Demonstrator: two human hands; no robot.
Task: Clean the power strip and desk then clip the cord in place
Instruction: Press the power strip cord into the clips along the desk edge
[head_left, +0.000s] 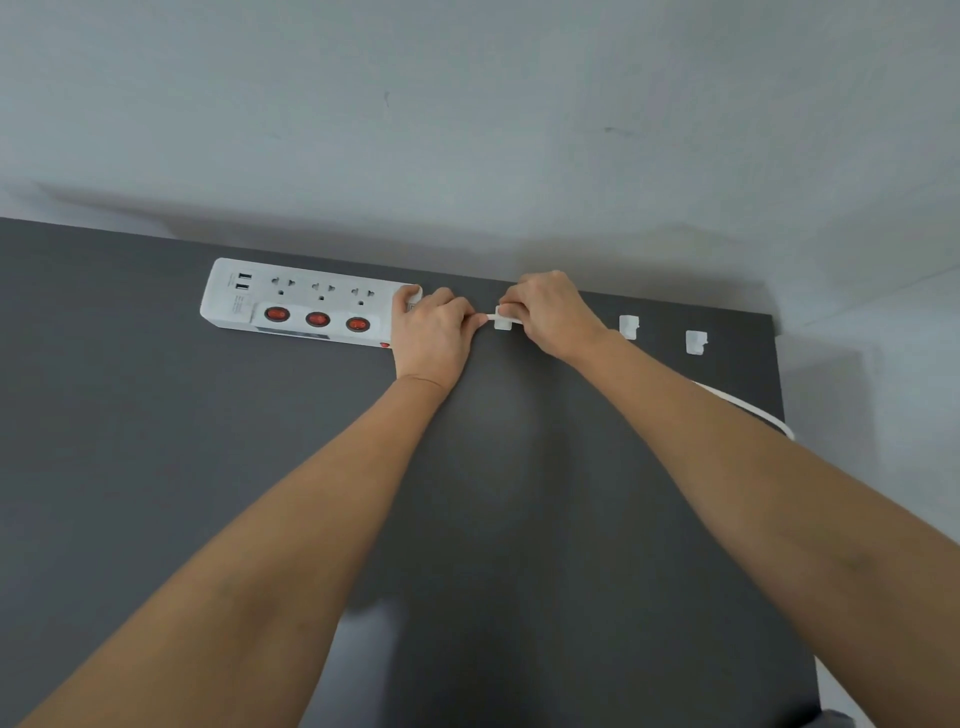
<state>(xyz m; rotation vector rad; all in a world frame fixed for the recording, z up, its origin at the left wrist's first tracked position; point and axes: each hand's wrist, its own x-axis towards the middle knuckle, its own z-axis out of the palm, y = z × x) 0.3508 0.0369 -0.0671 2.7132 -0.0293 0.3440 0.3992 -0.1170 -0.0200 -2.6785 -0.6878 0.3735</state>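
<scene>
A white power strip (296, 301) with three red switches lies at the back of the dark grey desk (208, 467), along the wall. My left hand (431, 332) covers its right end and pinches the white cord (483, 319) just beyond it. My right hand (550, 317) grips the same cord at a small white clip (503, 322) stuck to the desk. Two more white clips (629, 326) (695, 342) sit empty further right. The cord reappears past my right forearm (748, 408) and curves off the desk's right edge.
A pale grey wall (467, 130) rises directly behind the desk. The desk's right edge (784, 415) lies just past the last clip, with a lighter floor or surface beyond it.
</scene>
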